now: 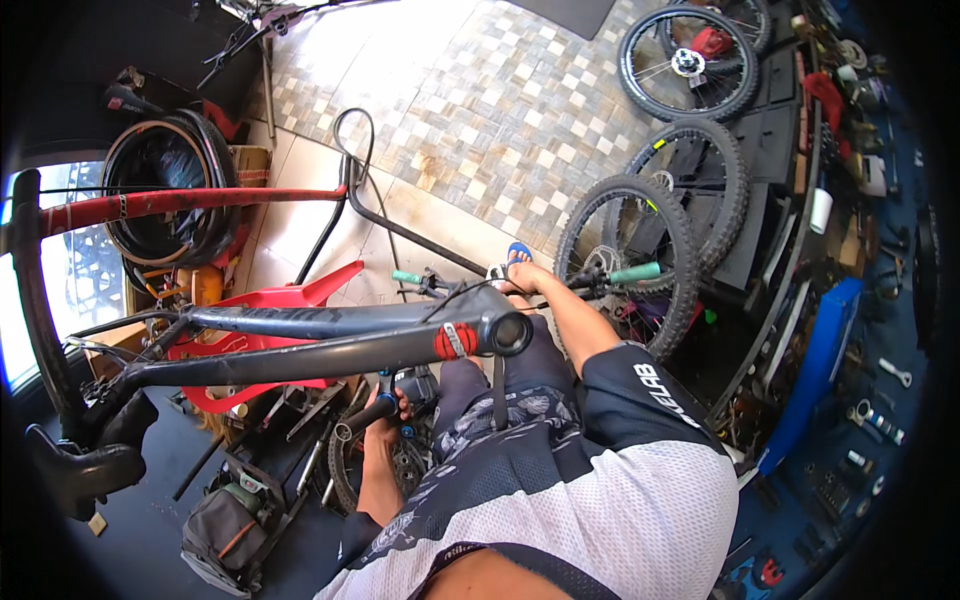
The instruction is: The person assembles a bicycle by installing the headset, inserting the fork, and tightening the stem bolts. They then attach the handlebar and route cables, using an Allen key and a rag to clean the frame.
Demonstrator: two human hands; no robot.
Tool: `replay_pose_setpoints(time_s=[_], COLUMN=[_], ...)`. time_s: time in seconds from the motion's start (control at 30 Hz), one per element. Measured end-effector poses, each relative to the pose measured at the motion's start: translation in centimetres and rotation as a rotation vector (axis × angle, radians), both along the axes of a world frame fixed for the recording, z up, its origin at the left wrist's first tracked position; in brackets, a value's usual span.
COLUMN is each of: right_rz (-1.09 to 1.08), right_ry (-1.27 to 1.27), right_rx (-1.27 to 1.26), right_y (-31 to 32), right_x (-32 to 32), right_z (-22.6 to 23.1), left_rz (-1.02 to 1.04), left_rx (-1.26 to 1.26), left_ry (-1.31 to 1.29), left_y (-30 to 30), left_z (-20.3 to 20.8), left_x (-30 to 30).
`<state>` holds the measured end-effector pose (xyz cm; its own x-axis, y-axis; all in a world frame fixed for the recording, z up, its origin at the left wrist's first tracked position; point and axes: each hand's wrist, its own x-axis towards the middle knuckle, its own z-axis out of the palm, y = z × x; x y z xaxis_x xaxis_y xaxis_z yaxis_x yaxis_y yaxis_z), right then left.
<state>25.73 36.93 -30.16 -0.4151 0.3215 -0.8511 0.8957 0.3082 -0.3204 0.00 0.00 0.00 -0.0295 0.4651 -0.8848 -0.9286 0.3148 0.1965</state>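
Observation:
A dark grey bicycle frame (pixel 270 362) stretches across the middle from the left, a red round badge beside its open head tube. Below it my left hand (pixel 402 402) is closed around a black tube (pixel 370 415) with an open, metal-rimmed end. My right hand (pixel 518 282) reaches forward past the head tube, close to cables and a handlebar with green grips (pixel 634 272). Its fingers are partly hidden, so I cannot tell what they touch. A foot in a blue flip-flop (pixel 519 250) shows just beyond it.
Several wheels (pixel 688 62) lean along the right, by a tool-covered wall and a long blue object (pixel 815 375). A red frame (pixel 190 208) crosses the left above a red plastic chair (pixel 215 395). A grey bag (pixel 222 530) lies at lower left.

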Motion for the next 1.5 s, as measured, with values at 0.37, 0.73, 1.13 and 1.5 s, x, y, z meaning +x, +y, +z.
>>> replay_pose_setpoints(time_s=[0.37, 0.73, 1.13, 1.5], right_rz=[-1.231, -1.617, -1.346, -1.377], right_ry=[0.571, 1.031, 0.945, 0.881], right_rx=[0.165, 0.026, -0.077, -0.118], right_y=[-2.5, -9.0, -7.4, -3.6], right_x=[11.2, 14.6, 12.8, 13.5], right_z=[27.9, 41.9, 44.1, 42.1], left_rz=[-0.164, -0.373, -0.242, -0.422], left_rx=[0.166, 0.197, 0.139, 0.340], left_ry=[-0.190, -0.154, -0.048, 0.387], left_y=[6.7, 16.7, 23.6, 24.7], left_z=[-3.2, -6.3, -10.8, -13.7], left_x=[-3.2, 0.2, 3.9, 1.4])
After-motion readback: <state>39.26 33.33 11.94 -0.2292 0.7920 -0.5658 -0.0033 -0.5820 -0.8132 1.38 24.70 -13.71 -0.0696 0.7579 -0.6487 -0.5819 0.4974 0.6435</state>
